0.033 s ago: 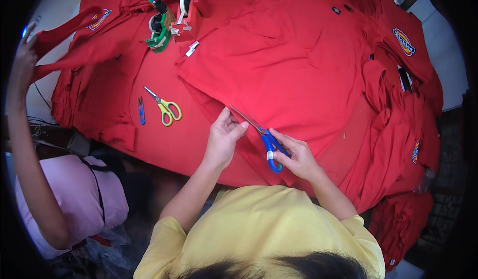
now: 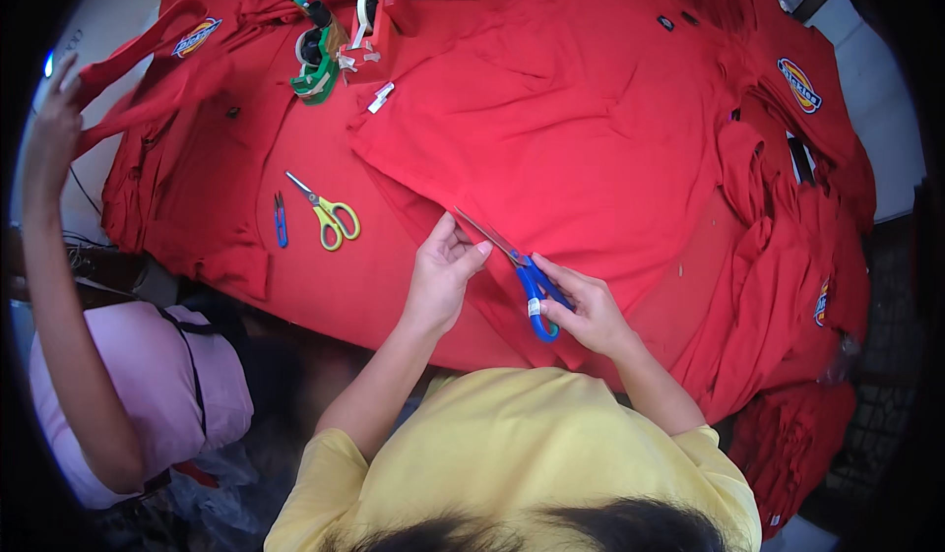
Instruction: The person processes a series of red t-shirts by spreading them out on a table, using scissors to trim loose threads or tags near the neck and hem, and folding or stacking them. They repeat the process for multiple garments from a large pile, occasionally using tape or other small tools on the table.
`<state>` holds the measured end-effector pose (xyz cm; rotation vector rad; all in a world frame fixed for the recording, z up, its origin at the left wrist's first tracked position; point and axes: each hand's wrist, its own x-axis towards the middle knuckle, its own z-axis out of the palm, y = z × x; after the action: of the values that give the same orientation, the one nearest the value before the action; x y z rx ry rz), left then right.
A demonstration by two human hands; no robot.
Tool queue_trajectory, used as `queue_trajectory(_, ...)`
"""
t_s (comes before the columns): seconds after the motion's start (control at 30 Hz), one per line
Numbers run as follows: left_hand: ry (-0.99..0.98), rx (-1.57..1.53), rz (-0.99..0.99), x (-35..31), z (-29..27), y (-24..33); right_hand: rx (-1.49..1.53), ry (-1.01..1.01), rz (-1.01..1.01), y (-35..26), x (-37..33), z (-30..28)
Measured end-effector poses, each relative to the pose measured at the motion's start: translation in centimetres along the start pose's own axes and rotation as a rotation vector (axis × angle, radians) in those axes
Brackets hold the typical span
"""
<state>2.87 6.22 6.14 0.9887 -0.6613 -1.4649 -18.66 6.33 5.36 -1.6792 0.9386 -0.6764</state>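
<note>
Right hand [image 2: 586, 314]: holding blue-handled steel scissors [image 2: 532, 281] | left hand [image 2: 443, 271]: fingers narrow, hold unclear | red cloth garment [image 2: 561, 148]: probably soft, light (wrinkles show); grip 8 o'clock edge

Room separates yellow scissors [image 2: 324, 208] from left hand [image 2: 442, 268]; tape dispensers [image 2: 315, 86] block the far side.

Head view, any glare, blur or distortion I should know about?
In the head view, a small bluish-white glare spot sits near the left rim; the near edge of the red table bows; corners fall black; the blue-handled scissors look reasonably sharp.
</note>
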Motion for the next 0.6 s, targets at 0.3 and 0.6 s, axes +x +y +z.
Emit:
queue_trajectory(0.3, 0.003, -0.059, -0.064, 0.7, -0.6, 0.2, -0.056, -0.013, -0.042, 0.3, 1.0, 0.2)
queue_trajectory(0.6, 0.038, -0.138, 0.024, 1.5, -1.4, -0.3, -0.102, -0.025, -0.044, 0.1, 1.1, 0.3)
